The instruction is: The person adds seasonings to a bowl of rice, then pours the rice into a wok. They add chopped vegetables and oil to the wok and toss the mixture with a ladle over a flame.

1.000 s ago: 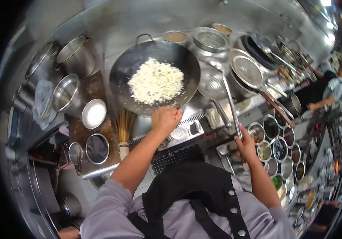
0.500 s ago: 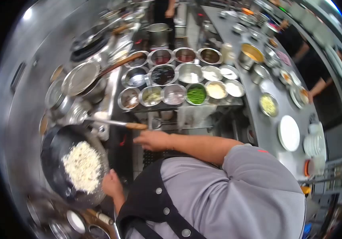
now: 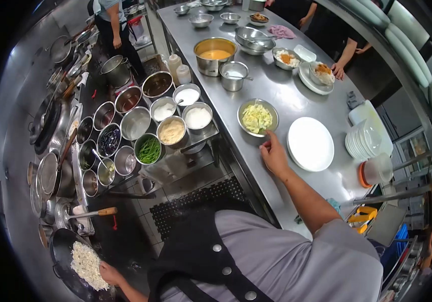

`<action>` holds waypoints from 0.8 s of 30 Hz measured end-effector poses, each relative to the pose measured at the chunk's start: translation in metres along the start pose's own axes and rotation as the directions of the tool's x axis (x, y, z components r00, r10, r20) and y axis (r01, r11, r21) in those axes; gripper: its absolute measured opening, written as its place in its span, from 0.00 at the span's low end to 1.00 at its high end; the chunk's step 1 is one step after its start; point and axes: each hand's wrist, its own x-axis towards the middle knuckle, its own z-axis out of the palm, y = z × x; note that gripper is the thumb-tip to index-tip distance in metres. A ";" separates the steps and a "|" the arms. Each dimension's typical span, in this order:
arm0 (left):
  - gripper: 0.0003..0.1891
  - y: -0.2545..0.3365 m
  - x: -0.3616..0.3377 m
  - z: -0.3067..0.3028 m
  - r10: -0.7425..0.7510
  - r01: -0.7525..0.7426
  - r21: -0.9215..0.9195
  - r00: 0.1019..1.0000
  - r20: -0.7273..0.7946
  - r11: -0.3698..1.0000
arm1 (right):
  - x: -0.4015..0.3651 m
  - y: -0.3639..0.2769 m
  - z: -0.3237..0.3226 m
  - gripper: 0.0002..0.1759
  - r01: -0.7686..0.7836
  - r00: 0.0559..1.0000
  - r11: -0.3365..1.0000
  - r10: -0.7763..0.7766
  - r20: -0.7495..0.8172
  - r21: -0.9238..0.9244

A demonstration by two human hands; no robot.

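My left hand (image 3: 109, 273) is closed on the near rim of a black wok (image 3: 64, 250) at the lower left. White fried rice (image 3: 86, 264) with pale bits lies in the wok. My right hand (image 3: 275, 153) reaches over the steel counter, thumb and forefinger apart, with its fingertips at the near rim of a metal bowl (image 3: 242, 122). Shredded pale-green cabbage (image 3: 257, 119) fills that bowl, which rests on the counter. Just right of the hand are stacked white plates (image 3: 310, 144). A wooden-handled ladle (image 3: 95, 213) lies beside the stove, apart from both hands.
Several seasoning tins, one with chopped green vegetables (image 3: 149, 150), stand between stove and counter (image 3: 286, 95). A pot of orange liquid (image 3: 215, 53) and bowls of food sit farther along. Another person's hand (image 3: 338, 70) rests across the counter; one person (image 3: 110, 25) stands at the far end.
My right hand has moved from beside the ladle's handle to the cabbage bowl. The view has turned right toward the counter. My left hand stays at the wok's rim.
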 end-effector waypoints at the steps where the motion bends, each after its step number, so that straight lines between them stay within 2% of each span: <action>1: 0.24 -0.004 0.003 0.003 -0.012 0.012 0.010 1.000 0.009 1.000 | 0.010 0.006 0.001 0.25 0.063 0.997 0.996 -0.066 -0.034 -0.065; 2: 0.24 -0.004 0.001 0.003 -0.032 0.032 0.007 0.999 0.002 0.999 | 0.019 0.015 0.004 0.25 0.084 0.996 0.995 -0.085 -0.027 -0.059; 4: 0.24 -0.009 -0.005 -0.002 0.046 -0.047 -0.015 0.998 -0.049 0.999 | 0.028 0.030 0.012 0.15 0.241 0.965 0.955 -0.255 -0.066 -0.173; 5: 0.25 -0.010 -0.006 -0.005 0.046 -0.046 -0.010 0.998 -0.030 0.999 | 0.029 0.024 0.011 0.10 0.199 0.977 0.967 -0.209 -0.051 -0.157; 6: 0.25 -0.017 -0.005 -0.002 0.029 -0.029 0.003 0.999 -0.015 1.000 | 0.027 0.019 0.009 0.10 0.259 0.964 0.948 -0.266 -0.015 -0.185; 7: 0.26 -0.039 0.002 0.016 0.108 -0.109 -0.073 0.994 -0.026 0.991 | 0.020 0.011 0.009 0.11 0.309 0.951 0.935 -0.308 0.034 -0.177; 8: 0.24 -0.028 -0.001 0.006 -0.012 0.021 -0.128 0.998 0.068 0.992 | 0.013 0.011 0.020 0.11 0.350 0.936 0.929 -0.340 0.096 -0.118; 9: 0.23 -0.037 0.000 0.018 0.112 -0.112 0.062 0.994 0.009 0.992 | 0.000 -0.016 0.024 0.12 0.410 0.899 0.911 -0.394 0.192 -0.049; 10: 0.22 -0.031 -0.007 0.009 0.141 -0.141 -0.006 0.989 -0.032 0.990 | -0.013 -0.046 0.032 0.13 0.473 0.841 0.879 -0.471 0.268 0.058; 11: 0.21 -0.014 -0.009 -0.018 0.071 -0.069 -0.079 0.997 0.033 0.995 | -0.025 -0.069 0.052 0.09 0.520 0.780 0.841 -0.539 0.318 0.150; 12: 0.19 -0.002 -0.007 -0.033 0.119 -0.153 0.218 0.980 0.161 0.964 | -0.039 -0.105 0.071 0.07 0.392 0.741 0.841 -0.529 0.413 0.373; 13: 0.17 0.008 -0.012 -0.053 -0.057 0.063 -0.084 0.996 0.074 0.994 | -0.051 -0.144 0.084 0.06 0.211 0.684 0.817 -0.515 0.516 0.536; 14: 0.15 -0.006 -0.007 -0.041 -0.038 0.049 -0.094 0.993 0.109 0.994 | -0.068 -0.191 0.102 0.09 0.013 0.620 0.657 -0.596 0.509 0.754; 15: 0.14 -0.003 -0.015 -0.050 -0.007 0.000 -0.247 1.000 -0.027 0.969 | -0.087 -0.246 0.113 0.17 -0.204 0.548 0.426 -0.697 0.463 0.881; 16: 0.16 -0.006 -0.016 -0.046 -0.011 -0.014 -0.293 0.997 -0.080 0.956 | -0.114 -0.311 0.112 0.22 -0.353 0.526 0.330 -0.704 0.478 0.875; 17: 0.17 -0.009 -0.013 -0.046 0.004 -0.023 -0.269 0.997 -0.072 0.963 | -0.132 -0.345 0.127 0.32 -0.424 0.484 0.369 -0.679 0.551 0.827; 18: 0.19 -0.007 -0.012 -0.048 0.023 -0.038 -0.251 0.998 -0.061 0.967 | -0.154 -0.388 0.133 0.36 -0.664 0.358 0.392 -0.581 0.731 0.637; 19: 0.19 -0.006 -0.012 -0.053 0.024 -0.034 -0.252 0.999 -0.043 0.967 | -0.168 -0.420 0.161 0.37 -0.678 0.112 0.462 -0.704 0.701 0.572; 20: 0.20 -0.007 -0.011 -0.056 0.033 -0.037 -0.255 0.999 -0.022 0.966 | -0.201 -0.452 0.192 0.36 -0.837 0.001 0.452 -0.562 0.827 0.308; 21: 0.20 -0.010 -0.010 -0.054 0.050 -0.056 -0.261 0.998 -0.029 0.964 | -0.229 -0.471 0.232 0.38 -0.833 -0.178 0.539 -0.481 0.858 0.129; 22: 0.20 -0.012 -0.009 -0.051 0.071 -0.079 -0.268 0.997 -0.037 0.960 | -0.263 -0.491 0.263 0.41 -0.732 -0.259 0.673 -0.424 0.868 0.110; 23: 0.19 -0.012 -0.007 -0.056 0.077 -0.067 -0.266 0.997 0.026 0.962 | -0.289 -0.502 0.294 0.44 -0.685 -0.232 0.725 -0.307 0.923 0.068; 24: 0.19 -0.017 -0.006 -0.055 0.071 -0.063 -0.267 0.997 0.023 0.962 | -0.303 -0.519 0.308 0.44 -0.713 -0.270 0.701 -0.278 0.922 0.003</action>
